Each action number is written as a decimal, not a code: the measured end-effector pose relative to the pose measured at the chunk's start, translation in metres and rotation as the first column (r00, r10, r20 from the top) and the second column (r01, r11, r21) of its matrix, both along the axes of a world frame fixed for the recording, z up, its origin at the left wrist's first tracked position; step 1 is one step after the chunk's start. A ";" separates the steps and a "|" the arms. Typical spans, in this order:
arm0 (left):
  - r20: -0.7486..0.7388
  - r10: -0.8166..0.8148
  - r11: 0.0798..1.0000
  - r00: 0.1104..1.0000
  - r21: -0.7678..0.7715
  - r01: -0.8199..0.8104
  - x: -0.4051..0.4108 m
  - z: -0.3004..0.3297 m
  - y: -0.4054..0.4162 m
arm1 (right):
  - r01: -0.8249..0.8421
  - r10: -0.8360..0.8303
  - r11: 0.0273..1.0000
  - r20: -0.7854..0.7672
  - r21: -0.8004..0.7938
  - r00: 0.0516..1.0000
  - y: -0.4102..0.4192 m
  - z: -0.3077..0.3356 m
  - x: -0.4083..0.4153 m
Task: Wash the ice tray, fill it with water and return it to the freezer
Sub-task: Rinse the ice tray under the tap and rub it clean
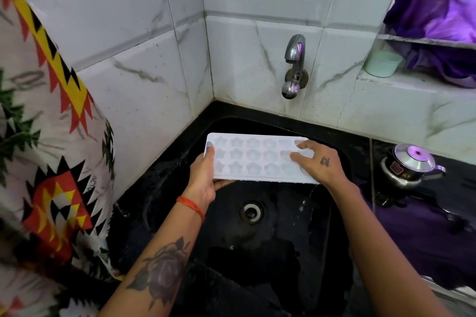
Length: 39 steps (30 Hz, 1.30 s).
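A white ice tray (253, 158) with star-shaped and round cells is held level over the black sink (283, 226). My left hand (204, 177) grips its left end, thumb on top and fingers underneath. On the tray's right end lies my right hand (318, 162), fingers spread over the cells there. Water drips from the tray's right corner into the sink. The metal tap (293, 64) sticks out of the tiled wall above and behind the tray; no water runs from it.
The drain (251, 211) sits in the sink's middle below the tray. A steel kettle (409, 165) stands on the black counter at the right. A pale green cup (382, 63) sits on a ledge near purple cloth (438, 8). A patterned curtain (46, 136) hangs at the left.
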State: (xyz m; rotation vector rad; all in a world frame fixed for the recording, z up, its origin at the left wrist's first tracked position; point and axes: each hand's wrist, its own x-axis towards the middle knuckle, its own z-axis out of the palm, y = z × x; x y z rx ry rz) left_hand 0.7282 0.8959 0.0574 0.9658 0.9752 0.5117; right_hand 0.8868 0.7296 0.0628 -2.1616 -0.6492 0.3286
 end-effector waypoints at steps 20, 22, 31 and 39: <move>0.047 0.111 0.993 0.993 -0.039 -0.109 0.000 0.002 -0.009 | -0.046 0.076 0.967 0.112 -0.249 0.991 -0.010 0.004 0.008; 0.052 0.114 0.993 0.992 -0.044 -0.112 0.000 0.002 -0.009 | -0.034 0.082 0.954 0.151 -0.297 0.985 -0.010 0.004 0.008; 0.063 0.121 0.992 0.991 -0.052 -0.117 -0.002 0.004 -0.011 | -0.052 0.104 0.949 0.152 -0.311 0.983 -0.011 0.002 0.007; 0.056 0.141 0.990 0.988 -0.037 -0.139 -0.002 0.005 -0.012 | -0.099 0.130 0.964 0.112 -0.248 0.985 -0.015 0.001 0.009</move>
